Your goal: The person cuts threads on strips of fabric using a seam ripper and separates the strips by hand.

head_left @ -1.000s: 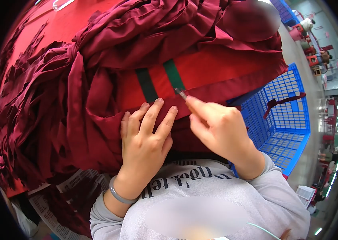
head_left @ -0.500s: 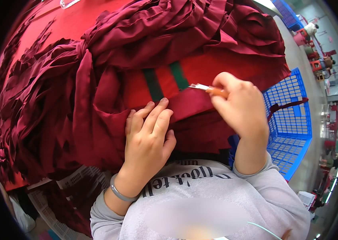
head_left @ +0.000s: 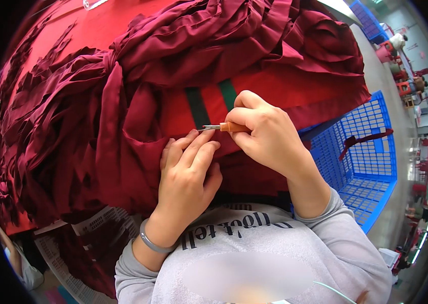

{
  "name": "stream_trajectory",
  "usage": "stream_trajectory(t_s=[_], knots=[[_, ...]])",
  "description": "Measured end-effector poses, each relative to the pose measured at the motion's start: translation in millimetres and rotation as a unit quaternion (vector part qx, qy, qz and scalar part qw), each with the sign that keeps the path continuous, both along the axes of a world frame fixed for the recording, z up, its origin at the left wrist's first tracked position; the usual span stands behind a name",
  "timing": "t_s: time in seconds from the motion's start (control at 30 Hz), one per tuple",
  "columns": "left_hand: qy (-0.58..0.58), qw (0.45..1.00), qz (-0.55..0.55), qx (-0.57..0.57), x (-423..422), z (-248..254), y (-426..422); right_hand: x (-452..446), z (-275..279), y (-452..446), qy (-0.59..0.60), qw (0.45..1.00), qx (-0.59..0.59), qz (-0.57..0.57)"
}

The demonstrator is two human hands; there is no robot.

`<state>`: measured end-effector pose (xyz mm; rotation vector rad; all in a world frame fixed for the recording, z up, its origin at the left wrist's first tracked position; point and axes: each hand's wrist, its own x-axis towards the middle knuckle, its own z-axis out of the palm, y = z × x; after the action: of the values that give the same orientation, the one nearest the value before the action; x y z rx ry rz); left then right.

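Observation:
Maroon fabric [head_left: 148,61] lies heaped in long folds over a red table. My left hand [head_left: 186,177] rests on a maroon strip near its edge, fingers stretched out and slightly bent, holding nothing. Closed around the orange handle of a small seam ripper [head_left: 231,126] is my right hand [head_left: 269,134]. The tool's metal tip reaches left to the fingertips of my left hand, just below a dark green stripe [head_left: 197,107]. A second green stripe [head_left: 227,93] runs across the red surface, close to my right fingers.
A blue plastic basket [head_left: 371,157] stands at the right, with a maroon strip over it. Printed paper [head_left: 59,258] and maroon cloth lie at lower left. A clear object [head_left: 94,4] is at the table's top left. Other people sit in the far right background.
My right hand first lifted the seam ripper away to the right, then brought it back left to my left fingertips. The fabric and my left hand appear slightly further right than at first.

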<state>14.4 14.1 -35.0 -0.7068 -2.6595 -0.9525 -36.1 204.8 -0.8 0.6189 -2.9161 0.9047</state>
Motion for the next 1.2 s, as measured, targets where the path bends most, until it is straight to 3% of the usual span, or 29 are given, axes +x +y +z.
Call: stream_trajectory(t_s=[0.03, 0.13, 0.17, 0.27, 0.43, 0.53, 0.67, 0.7, 0.8, 0.9, 0.97, 1.1, 1.2], knots=[[-0.004, 1.000, -0.002, 0.012, 0.1, -0.7, -0.2, 0.6, -0.6, 0.8, -0.007, 0.999, -0.043, 0.001], [-0.022, 0.978, 0.064, 0.195, 1.3, -2.7, 10.5, 6.4, 0.8, 4.3, -0.055, 0.983, -0.173, 0.000], [0.038, 0.980, 0.073, 0.183, -2.0, -0.7, 12.4, 10.4, 5.0, 4.5, -0.091, 0.971, -0.219, -0.001], [0.037, 0.997, 0.057, 0.046, -4.3, 14.4, 12.4, 18.8, 7.0, 7.5, -0.182, 0.927, -0.328, 0.021], [0.011, 0.998, 0.046, 0.039, -4.1, 22.6, 15.0, 25.9, 0.1, 14.0, -0.302, 0.845, -0.438, 0.057], [0.022, 0.997, 0.076, -0.008, -6.9, 10.0, 10.8, 31.9, 11.4, 15.7, -0.286, 0.854, -0.421, 0.112], [-0.009, 0.995, -0.012, 0.096, -0.1, 35.0, -0.8, 28.0, 6.1, 13.0, -0.160, 0.903, -0.398, 0.018], [-0.024, 0.995, -0.054, 0.085, 1.0, 43.1, -14.2, 23.5, 9.9, 20.0, -0.141, 0.945, -0.295, -0.012], [-0.074, 0.991, -0.101, 0.044, 6.8, 75.9, -60.8, 8.2, 6.3, 23.7, -0.066, 0.971, -0.219, -0.069], [-0.068, 0.998, -0.001, 0.018, 16.2, 96.9, -114.7, -18.3, 4.2, 30.6, 0.030, 0.989, -0.108, -0.101], [-0.091, 0.981, 0.170, 0.021, 26.3, 95.5, -149.8, -41.3, -9.2, 32.0, 0.142, 0.981, -0.019, -0.133], [0.082, 0.944, 0.319, -0.030, 19.1, 80.9, -161.8, -73.0, -16.8, 24.1, 0.126, 0.973, 0.119, -0.152], [0.178, 0.919, 0.342, -0.080, 11.9, 80.2, -132.6, -69.7, -9.1, 20.0, 0.145, 0.974, 0.088, -0.151]])
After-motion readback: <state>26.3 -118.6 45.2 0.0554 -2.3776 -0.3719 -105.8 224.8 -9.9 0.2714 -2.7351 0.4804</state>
